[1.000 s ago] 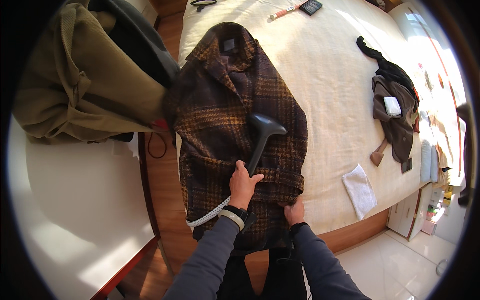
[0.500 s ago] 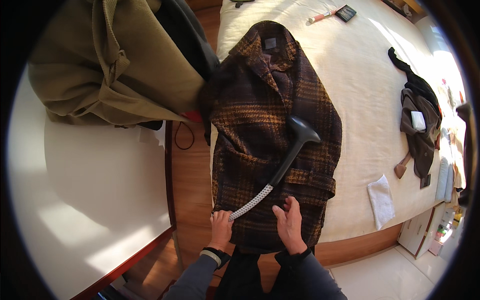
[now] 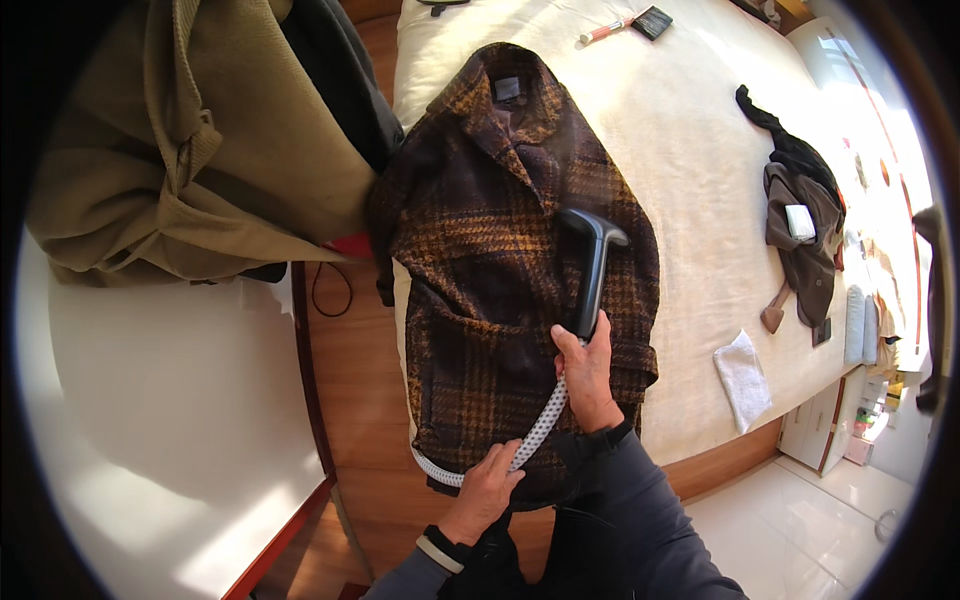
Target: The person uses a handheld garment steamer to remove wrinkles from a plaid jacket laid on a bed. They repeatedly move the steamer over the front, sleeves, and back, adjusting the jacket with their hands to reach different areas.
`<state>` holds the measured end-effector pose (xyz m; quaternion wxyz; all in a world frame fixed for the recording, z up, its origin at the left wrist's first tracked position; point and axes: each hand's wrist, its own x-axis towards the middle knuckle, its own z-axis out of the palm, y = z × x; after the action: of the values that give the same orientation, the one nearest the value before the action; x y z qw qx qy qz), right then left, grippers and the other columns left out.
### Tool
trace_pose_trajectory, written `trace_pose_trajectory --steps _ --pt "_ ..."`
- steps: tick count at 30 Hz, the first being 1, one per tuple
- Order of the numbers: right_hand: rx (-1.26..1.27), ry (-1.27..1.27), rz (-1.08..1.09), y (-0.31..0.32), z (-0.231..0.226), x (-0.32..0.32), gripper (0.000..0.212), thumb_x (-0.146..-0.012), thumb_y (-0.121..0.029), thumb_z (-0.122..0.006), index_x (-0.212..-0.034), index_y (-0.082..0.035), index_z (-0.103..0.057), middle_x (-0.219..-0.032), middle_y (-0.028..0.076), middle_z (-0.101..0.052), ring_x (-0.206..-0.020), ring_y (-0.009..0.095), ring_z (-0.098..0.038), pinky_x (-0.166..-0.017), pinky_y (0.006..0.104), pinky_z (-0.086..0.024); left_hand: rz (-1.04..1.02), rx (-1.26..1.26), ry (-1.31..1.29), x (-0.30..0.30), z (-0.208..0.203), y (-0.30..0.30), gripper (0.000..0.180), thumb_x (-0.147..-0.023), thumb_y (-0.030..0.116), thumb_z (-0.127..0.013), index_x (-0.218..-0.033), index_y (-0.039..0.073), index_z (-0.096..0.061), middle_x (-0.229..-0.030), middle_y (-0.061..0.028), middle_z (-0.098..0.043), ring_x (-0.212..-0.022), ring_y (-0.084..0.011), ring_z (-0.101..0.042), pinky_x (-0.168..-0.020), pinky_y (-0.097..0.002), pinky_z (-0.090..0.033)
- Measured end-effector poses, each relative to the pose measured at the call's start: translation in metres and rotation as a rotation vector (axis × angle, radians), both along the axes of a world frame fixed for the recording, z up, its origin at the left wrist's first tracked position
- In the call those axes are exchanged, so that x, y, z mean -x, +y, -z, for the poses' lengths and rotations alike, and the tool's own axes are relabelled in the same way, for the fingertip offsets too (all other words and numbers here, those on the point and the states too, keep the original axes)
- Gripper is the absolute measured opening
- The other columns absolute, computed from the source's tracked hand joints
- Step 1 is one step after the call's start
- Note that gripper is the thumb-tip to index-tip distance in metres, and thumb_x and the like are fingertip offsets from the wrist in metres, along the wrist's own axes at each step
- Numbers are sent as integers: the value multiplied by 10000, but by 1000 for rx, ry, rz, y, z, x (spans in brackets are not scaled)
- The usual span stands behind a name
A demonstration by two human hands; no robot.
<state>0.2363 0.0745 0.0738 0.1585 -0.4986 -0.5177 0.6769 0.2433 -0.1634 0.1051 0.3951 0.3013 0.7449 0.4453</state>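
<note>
the right hand (image 3: pixel 588 372) grips a smooth, black, t-shaped handpiece (image 3: pixel 592 275) over the coat's front; the left hand (image 3: pixel 483 495) is closed on the white, dark-flecked hose (image 3: pixel 545 428); the fuzzy brown-and-mustard plaid coat (image 3: pixel 475 260) lies along the cream bed (image 3: pixel 700 250); an olive garment (image 3: pixel 270 180) crowds its left shoulder; the pale collar label (image 3: pixel 507 88) is unreadable.

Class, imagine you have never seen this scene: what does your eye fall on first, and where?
First, the brown-and-yellow plaid coat, spread out mid-picture on the cream-covered bed. Next, the black T-shaped tool over the coat's right half in the picture, its handle in the right-hand grip, with a white patterned hose curving down to the left-hand grip. Then the large olive-brown garment, filling the upper left.
</note>
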Motion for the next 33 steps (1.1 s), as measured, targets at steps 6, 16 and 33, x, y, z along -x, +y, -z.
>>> trace_pose_trajectory --steps 6,16,33 --pt "-11 6 -67 53 22 49 358 -959 -202 -733 -1177 -102 -467 -857 26 -557 -646 110 -554 -556 305 -492 -36 51 -9 11 49 22 562 -974 97 -694 -1472 -40 -472 -1268 -217 -598 -1061 -395 -617 -876 -428 -512" --pt "206 35 -189 -61 -29 -44 285 -1048 -163 -625 -1252 -40 -468 -925 33 -567 -798 93 -569 -678 275 -496 -344 -79 -822 28 19 7 929 -973 540 -739 -1623 12 -336 -1463 -137 -526 -1241 -236 -592 -1012 -393 -512" --pt "-746 -1165 -212 114 64 -332 888 -857 -67 -725 -1601 47 -255 -1580 346 -340 -1418 501 -379 -1210 546 -306 -804 323 -358 -2 -87 -107 239 -843 59 -756 -1032 -1 -621 -800 -37 -621 -686 -143 -604 -609 -294 -482"
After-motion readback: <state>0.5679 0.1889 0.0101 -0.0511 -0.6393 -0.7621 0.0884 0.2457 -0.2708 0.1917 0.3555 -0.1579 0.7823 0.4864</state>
